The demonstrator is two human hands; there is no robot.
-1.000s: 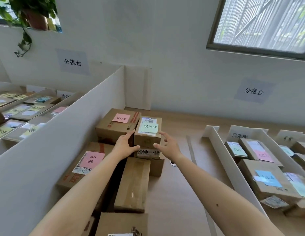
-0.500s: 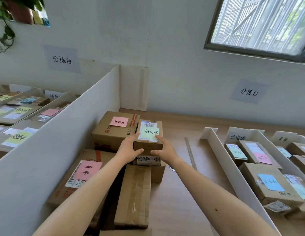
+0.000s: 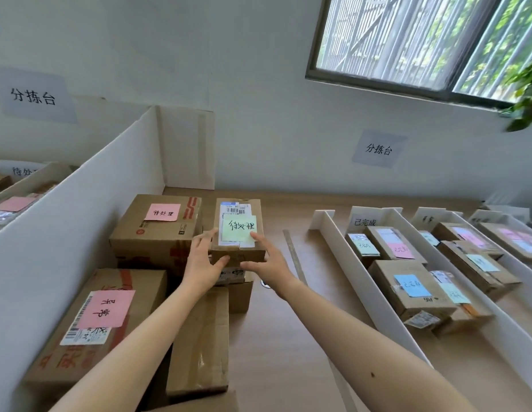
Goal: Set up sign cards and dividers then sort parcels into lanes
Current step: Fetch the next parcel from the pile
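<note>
gripped from both sides atop a stack of boxes [image 3: 242, 297]: small brown cardboard parcel [image 3: 237, 233] with a pale green handwritten note, just right of a bigger brown carton [image 3: 157, 233] with a pink note. left hand [image 3: 203, 261] curled round its left edge, thumb on the front; right hand [image 3: 266, 261] likewise, forefinger up on top.

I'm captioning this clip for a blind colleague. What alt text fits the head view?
A left hand and right hand grip a small box with a green note, on top of a stack beside a white partition. On the right, dividers form lanes holding labelled parcels.
</note>
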